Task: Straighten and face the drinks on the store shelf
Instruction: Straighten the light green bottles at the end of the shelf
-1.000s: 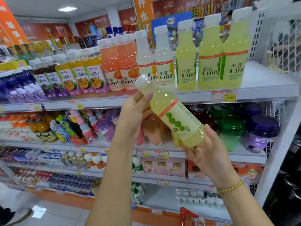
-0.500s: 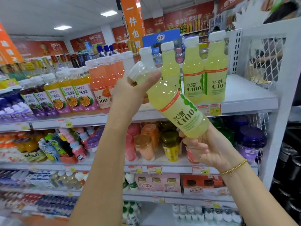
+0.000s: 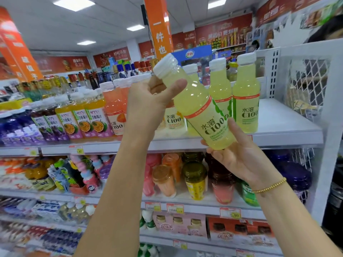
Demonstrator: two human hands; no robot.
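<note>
Bottle (image 3: 200,112): yellow-green drink, white cap, tilted with the cap up-left and the label to the camera, held in front of the top shelf (image 3: 278,130).
Left hand (image 3: 146,106): thumb and fingers curled round the neck, just below the cap.
Right hand (image 3: 239,156): fingers cupped under the base, index finger straight along its side.
Behind the right fingers: two matching bottles (image 3: 246,101), upright on the shelf.

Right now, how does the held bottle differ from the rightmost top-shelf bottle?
Pose: the held bottle is tilted, cap up-left; the shelf bottle stands upright.
Support: the held bottle is off the shelf, left hand at its neck, right hand at its base; the shelf bottle stands on it, untouched.
Shared: pale yellow-green drink, white cap, C100 label facing the camera.
</note>
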